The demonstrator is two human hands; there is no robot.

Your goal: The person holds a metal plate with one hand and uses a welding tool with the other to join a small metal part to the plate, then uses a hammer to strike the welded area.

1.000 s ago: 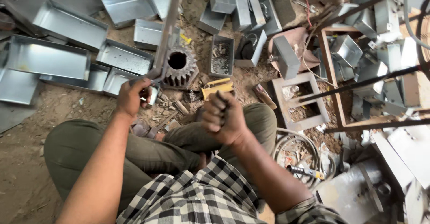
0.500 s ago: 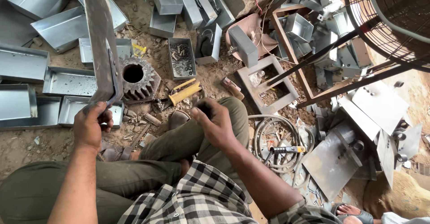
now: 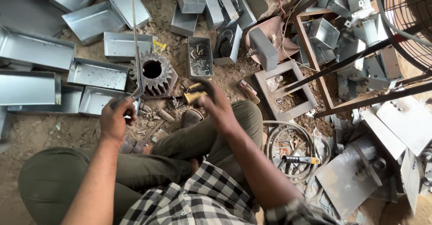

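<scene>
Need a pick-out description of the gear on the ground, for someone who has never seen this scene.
Start at the sheet-metal trays spread over the dirt floor. Just right of them, ahead of the person's left hand, sits the gear. It is the only round, dark, rusty, toothed piece with a big centre hole; its neighbours are shiny rectangular boxes.

Even, soft daylight is falling over the scene; shadows are lying faint. The right hand (image 3: 216,105) is blurring slightly, and straight lines are bowing toward the frame's corners.

Single head-worn view, looking steeply down, close over lap and littered ground (image 3: 40,130)
</scene>
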